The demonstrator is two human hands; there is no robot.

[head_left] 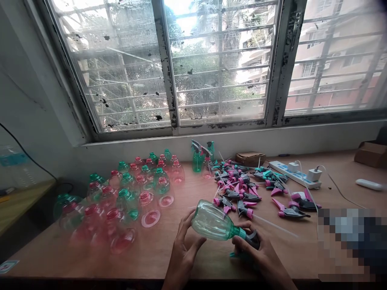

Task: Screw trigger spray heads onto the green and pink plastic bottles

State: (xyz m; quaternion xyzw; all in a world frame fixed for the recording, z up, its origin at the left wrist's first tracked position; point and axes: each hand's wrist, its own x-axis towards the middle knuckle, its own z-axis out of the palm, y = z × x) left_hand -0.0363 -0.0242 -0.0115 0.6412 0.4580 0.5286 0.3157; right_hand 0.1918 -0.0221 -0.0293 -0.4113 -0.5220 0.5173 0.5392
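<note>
Near the table's front edge, a clear green spray bottle (210, 221) lies sideways between my two hands. My left hand (186, 243) cups its rounded base, the thumb along the lower side. At the neck, my right hand (256, 245) is closed around a dark grey and teal spray head (252, 238). The head sits at the bottle's mouth; whether it is fully screwed on I cannot tell. Part of a teal trigger shows under my right fingers. Just beyond my hands lies a pile of loose pink, grey and teal spray heads (237, 183), some with clear tubes.
Several open red and green bottles (145, 201) stand on the left of the wooden table (157, 262). Against the wall are bottles with spray heads (197, 159). A power strip (294, 175) with plugged-in chargers, cables and a cardboard box (371, 154) are on the right.
</note>
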